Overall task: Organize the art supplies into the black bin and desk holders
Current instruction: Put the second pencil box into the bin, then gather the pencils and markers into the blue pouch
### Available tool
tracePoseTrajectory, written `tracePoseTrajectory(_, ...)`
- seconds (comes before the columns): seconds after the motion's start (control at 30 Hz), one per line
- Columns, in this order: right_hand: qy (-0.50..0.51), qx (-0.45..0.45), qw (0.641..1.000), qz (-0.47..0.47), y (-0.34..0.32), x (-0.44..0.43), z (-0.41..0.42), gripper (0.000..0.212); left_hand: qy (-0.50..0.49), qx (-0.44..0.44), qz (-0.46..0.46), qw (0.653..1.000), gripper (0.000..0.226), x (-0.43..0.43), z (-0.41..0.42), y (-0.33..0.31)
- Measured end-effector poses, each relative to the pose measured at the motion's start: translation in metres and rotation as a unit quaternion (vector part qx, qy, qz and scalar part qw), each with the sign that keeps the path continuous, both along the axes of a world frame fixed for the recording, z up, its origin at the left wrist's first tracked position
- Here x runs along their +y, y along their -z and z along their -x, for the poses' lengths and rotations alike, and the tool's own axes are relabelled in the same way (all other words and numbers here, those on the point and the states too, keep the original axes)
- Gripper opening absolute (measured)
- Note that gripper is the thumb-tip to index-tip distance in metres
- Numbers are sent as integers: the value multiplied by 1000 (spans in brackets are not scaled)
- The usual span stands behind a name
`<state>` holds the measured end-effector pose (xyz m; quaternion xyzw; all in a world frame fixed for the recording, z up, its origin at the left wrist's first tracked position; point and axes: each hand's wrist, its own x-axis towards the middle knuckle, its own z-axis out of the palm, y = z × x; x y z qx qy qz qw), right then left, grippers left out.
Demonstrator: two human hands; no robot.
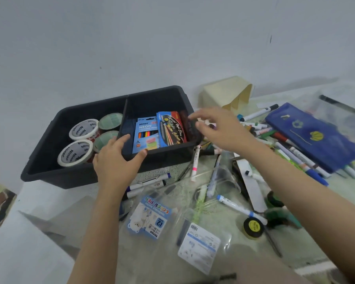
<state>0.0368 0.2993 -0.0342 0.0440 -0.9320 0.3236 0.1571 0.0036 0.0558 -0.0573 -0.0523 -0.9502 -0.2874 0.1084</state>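
Note:
The black bin (70,179) stands at the table's left, split by a divider. Its left compartment holds several tape rolls (83,129). Upright in the right compartment are a blue neon pencil box (146,136), a blue-and-red pencil box (171,129) and a dark maroon pack (190,130). My left hand (115,160) grips the bin's front rim at the divider, thumb along the rim. At the bin's right end, my right hand (223,130) hovers with relaxed fingers just above the maroon pack. A cream desk holder (228,93) lies tipped behind the bin.
Loose markers (258,113) and pens litter the table right of the bin, beside a blue pouch (316,134). In front lie a pink marker (195,162), a Color Pen pack (150,217), clear plastic packets and a yellow-centred tape roll (253,227).

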Motion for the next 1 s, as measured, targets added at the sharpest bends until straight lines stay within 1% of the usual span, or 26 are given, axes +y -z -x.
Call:
tracePoseTrajectory(0.1, 103, 9, 994, -37, 17, 56, -40, 25, -18, 40, 13, 999, 52, 13, -7, -3)
tracePoseTrajectory(0.17, 175, -5, 979, -103, 34, 96, -64, 25, -16, 57, 0, 998, 47, 27, -14, -5)
tracePoseTrajectory(0.23, 238, -41, 953, -181, 49, 131, -86, 25, -1, 61, -27, 998, 41, 43, -23, -6)
tracePoseTrajectory(0.3, 283, -85, 926, -235, 64, 160, -105, 35, 17, 64, -43, 997, 39, 62, -32, -5)
tracePoseTrajectory(0.37, 308, -117, 913, -240, 75, 181, -118, 47, 39, 66, -59, 995, 37, 82, -42, -5)
tracePoseTrajectory(0.5, 283, -137, 922, -226, 75, 208, -131, 64, 86, 61, -67, 992, 36, 121, -61, -4)
tracePoseTrajectory(0.57, 270, -156, 923, -226, 71, 216, -134, 65, 107, 54, -66, 991, 35, 137, -69, -4)
tracePoseTrajectory(0.63, 259, -150, 929, -216, 68, 222, -136, 60, 117, 41, -71, 990, 35, 151, -78, -3)
tracePoseTrajectory(0.73, 237, -91, 958, -136, 70, 235, -140, 50, 127, 32, -88, 987, 35, 169, -90, 0)
tracePoseTrajectory(0.83, 218, -31, 972, -79, 68, 249, -144, 45, 148, 46, -120, 981, 36, 187, -101, 4)
tracePoseTrajectory(0.9, 207, 11, 976, -63, 63, 255, -149, 43, 192, 67, -140, 969, 36, 203, -107, 4)
tracePoseTrajectory(1.0, 178, 85, 979, -53, 52, 264, -161, 37, 271, 91, -135, 949, 33, 228, -119, 5)
